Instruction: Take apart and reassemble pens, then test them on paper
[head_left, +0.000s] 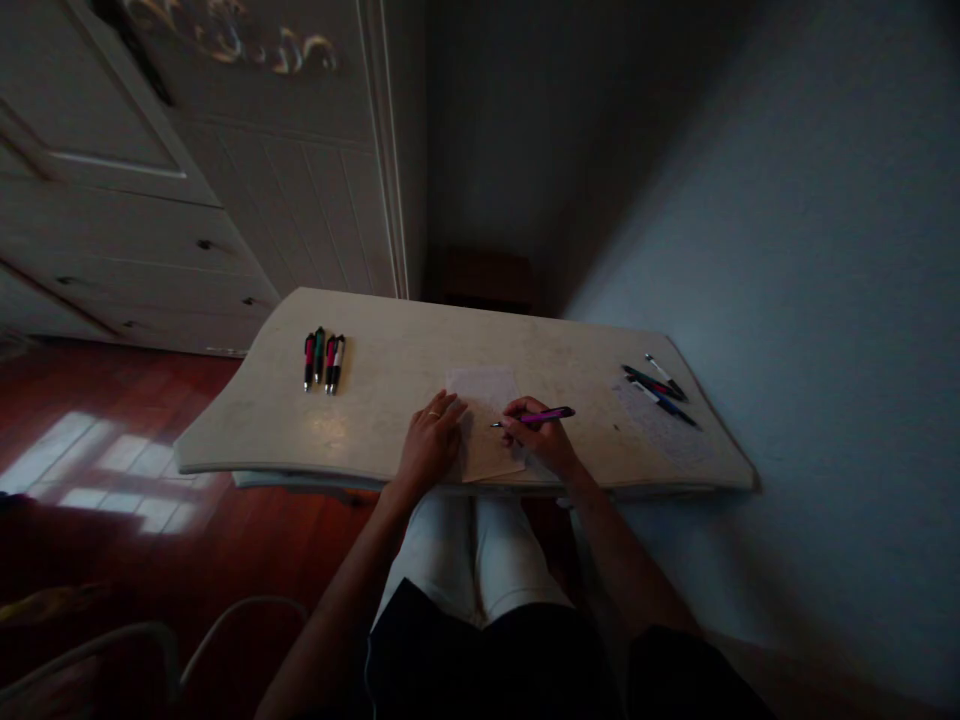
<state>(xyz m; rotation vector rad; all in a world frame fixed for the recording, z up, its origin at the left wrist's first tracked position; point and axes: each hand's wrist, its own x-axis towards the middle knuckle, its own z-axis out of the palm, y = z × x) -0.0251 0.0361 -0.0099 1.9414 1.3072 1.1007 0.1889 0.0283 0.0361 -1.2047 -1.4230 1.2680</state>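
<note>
Right hand [537, 434] grasps purple pen [543, 416] — long axis nine-to-three o'clock, tip toward nine, over paper [486, 452]. Left hand [433, 436], fingers loose, grasping nothing, rests at paper's nine-o'clock edge — farther from pen.

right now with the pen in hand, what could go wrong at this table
The sheet could skew under the purple pen in the right hand if the left hand lifts off it. The pens on the right, lying near that end of the table, might roll off if it gets bumped.
</note>
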